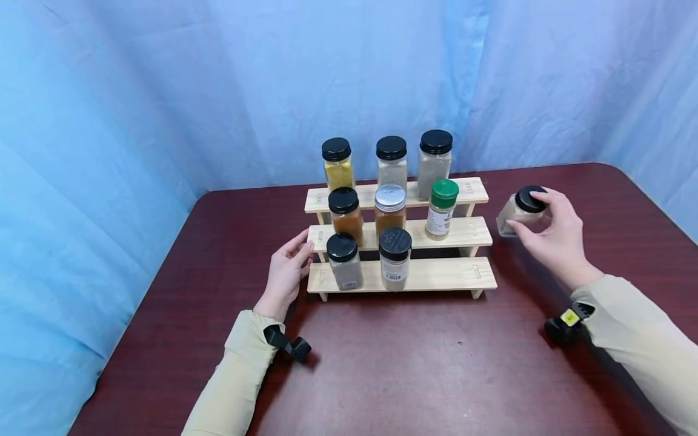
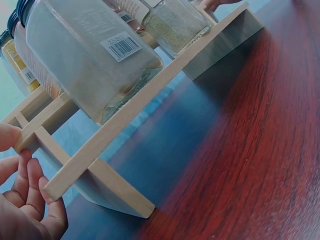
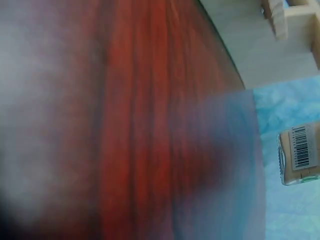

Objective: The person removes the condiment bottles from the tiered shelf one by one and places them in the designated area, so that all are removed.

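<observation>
A three-tier wooden spice rack [image 1: 447,275] stands on the table with several spice jars on its shelves. At its left side, my left hand [image 1: 282,274] pinches the end of the middle shelf between thumb and fingers, as the left wrist view also shows. To the right of the rack, my right hand [image 1: 558,242] holds a black-lidded spice jar [image 1: 510,217] by thumb and fingers, tilted and apart from the shelves. The right wrist view catches only this jar's barcode end [image 3: 302,155]; the hand itself is out of that view.
Three black-lidded jars, one yellow-filled [image 1: 340,172], occupy the top shelf. A green-capped jar [image 1: 439,219] and a silver-lidded jar [image 1: 389,212] stand on the middle shelf. Two jars, one grey [image 1: 346,274], occupy the bottom left and centre. Blue curtains [image 1: 262,91] surround the dark red table [image 1: 414,363].
</observation>
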The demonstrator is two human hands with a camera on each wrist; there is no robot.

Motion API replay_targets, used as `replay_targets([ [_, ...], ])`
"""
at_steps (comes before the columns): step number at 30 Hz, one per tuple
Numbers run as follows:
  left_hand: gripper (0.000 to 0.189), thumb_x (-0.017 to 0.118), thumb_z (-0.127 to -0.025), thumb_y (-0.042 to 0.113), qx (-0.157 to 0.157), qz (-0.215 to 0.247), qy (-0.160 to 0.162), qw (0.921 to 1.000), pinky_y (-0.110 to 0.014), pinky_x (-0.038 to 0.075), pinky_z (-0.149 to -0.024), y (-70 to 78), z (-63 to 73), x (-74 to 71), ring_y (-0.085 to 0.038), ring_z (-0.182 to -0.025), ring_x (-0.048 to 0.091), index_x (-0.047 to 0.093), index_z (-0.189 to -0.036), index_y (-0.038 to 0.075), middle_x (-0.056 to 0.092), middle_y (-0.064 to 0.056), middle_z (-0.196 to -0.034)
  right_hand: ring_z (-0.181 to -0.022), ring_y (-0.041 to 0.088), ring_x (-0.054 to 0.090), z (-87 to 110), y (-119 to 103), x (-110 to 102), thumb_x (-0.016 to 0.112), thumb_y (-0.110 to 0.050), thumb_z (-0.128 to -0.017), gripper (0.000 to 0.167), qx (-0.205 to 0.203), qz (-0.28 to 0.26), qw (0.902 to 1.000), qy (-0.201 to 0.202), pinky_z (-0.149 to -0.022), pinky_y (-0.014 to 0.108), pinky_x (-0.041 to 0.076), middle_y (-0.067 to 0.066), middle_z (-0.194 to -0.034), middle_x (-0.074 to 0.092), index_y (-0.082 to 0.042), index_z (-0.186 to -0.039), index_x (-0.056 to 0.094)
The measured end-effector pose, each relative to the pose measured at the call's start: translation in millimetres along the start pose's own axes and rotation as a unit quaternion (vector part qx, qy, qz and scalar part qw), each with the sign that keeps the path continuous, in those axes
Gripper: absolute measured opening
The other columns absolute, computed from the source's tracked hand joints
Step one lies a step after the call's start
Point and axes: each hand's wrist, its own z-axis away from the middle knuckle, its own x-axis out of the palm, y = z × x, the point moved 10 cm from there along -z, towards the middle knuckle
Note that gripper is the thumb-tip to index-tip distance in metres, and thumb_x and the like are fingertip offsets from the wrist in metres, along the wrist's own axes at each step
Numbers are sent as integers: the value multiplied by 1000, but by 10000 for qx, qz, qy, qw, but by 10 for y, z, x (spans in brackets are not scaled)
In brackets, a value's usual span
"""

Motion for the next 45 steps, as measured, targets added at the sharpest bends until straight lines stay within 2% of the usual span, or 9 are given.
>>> replay_targets([
  [4,42,54,-96,7,-23,-19,16,10000,-14,42,-55,-14,5,-33,-4,-65,51,49,-138,5,54,9,-78,-80,-18,36,-46,79,156,77,11,-67,59,9,268,9993,-270,-71,2,31,28,-117,54,10,-120,51],
  [8,43,54,-96,6,-44,33,110,9999,-14,42,-54,-23,25,-80,-4,-64,50,49,-138,5,53,8,-78,-74,-16,35,-68,128,293,78,8,-67,59,-17,354,9984,-450,-67,10,33,28,-112,55,10,-119,51],
  [14,43,54,-95,5,-32,142,59,9999,-14,42,-54,-30,39,-67,-2,-64,50,48,-138,3,53,9,-78,-72,-9,36,-87,183,346,78,7,-69,57,-11,369,9981,-498,-65,16,33,27,-107,55,10,-119,51],
  [16,43,54,-96,5,-39,151,70,9999,-14,41,-54,-35,39,-62,-2,-64,50,49,-138,5,53,9,-78,-72,-4,38,-96,209,355,78,5,-70,56,44,396,9977,-549,-65,16,33,27,-107,55,9,-120,51],
  [21,43,53,-96,5,-5,173,11,9998,-14,40,-53,-34,30,-43,-2,-63,51,48,-138,4,54,9,-77,-71,19,45,-136,282,365,77,3,-72,56,168,461,9967,-646,-64,17,32,27,-105,54,10,-121,50],
  [23,43,53,-96,5,15,164,-13,9999,-14,41,-53,-30,28,-36,-2,-63,51,48,-138,4,54,9,-77,-72,23,45,-156,294,369,77,4,-72,56,158,483,9964,-677,-64,19,32,27,-105,54,10,-121,50],
  [33,42,53,-96,5,54,155,35,9999,-14,41,-54,-25,22,-32,-2,-63,50,49,-138,4,53,9,-78,-72,25,41,-210,310,438,77,1,-74,59,130,608,9928,-1026,-64,34,32,26,-102,52,10,-124,47],
  [41,42,54,-96,6,86,152,38,9998,-13,41,-53,-19,14,-5,-1,-63,50,49,-138,4,54,9,-79,-72,24,41,-239,362,439,78,-2,-73,60,156,631,9900,-1254,-63,26,32,25,-105,52,8,-124,48],
  [45,41,53,-96,5,130,197,64,9997,-13,41,-52,-5,15,3,-1,-62,49,50,-137,4,53,9,-78,-76,26,42,-266,385,439,78,-3,-74,58,237,587,9886,-1369,-65,27,32,26,-109,52,8,-122,48],
])
